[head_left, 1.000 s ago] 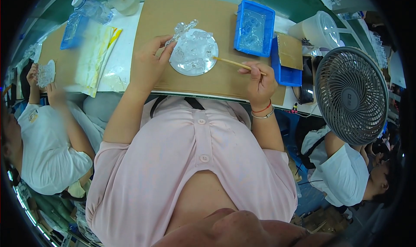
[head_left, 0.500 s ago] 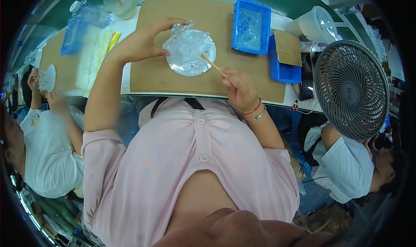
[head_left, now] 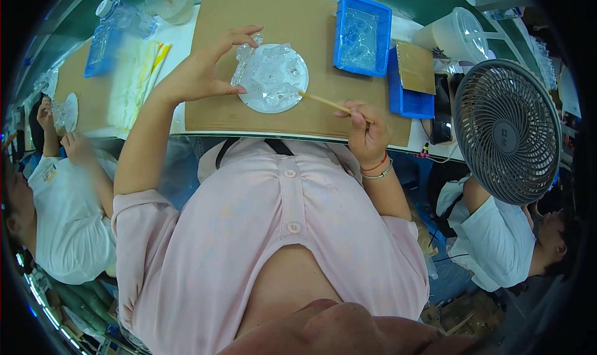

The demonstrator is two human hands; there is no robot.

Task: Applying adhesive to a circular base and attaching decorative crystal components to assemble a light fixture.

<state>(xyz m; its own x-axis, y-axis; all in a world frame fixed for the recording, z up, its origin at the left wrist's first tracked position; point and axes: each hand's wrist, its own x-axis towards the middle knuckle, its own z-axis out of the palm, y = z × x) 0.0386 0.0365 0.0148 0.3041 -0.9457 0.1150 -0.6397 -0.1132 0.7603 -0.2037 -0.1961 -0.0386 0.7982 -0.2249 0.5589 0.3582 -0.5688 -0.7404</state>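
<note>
A round, shiny disc [head_left: 271, 107] lies on brown cardboard, with several clear, knobbly pieces clustered on it. My left hand [head_left: 208, 69] reaches round the disc's left side. Its thumb and fingertips span a clear textured piece [head_left: 240, 65] at that edge, gripping its two ends; the exact contact is hard to make out. Between the thumb and fingers of my right hand [head_left: 368, 131] is a thin wooden stick [head_left: 323, 101]. The stick points left, its darker tip beside the clear pieces at the disc's right edge.
Clear material fills a blue tray [head_left: 336, 41] at the back right. Beside it are another blue box [head_left: 410, 106] with cardboard on top, a plastic tub [head_left: 457, 34] and a grey fan [head_left: 507, 134]. Bottles [head_left: 127, 19] stand back left; co-workers [head_left: 74, 218] sit on both sides.
My right hand has moved right, drawing the stick's tip from over the disc to its right edge. My left hand and the clear piece have shifted slightly left, the piece lying lower.
</note>
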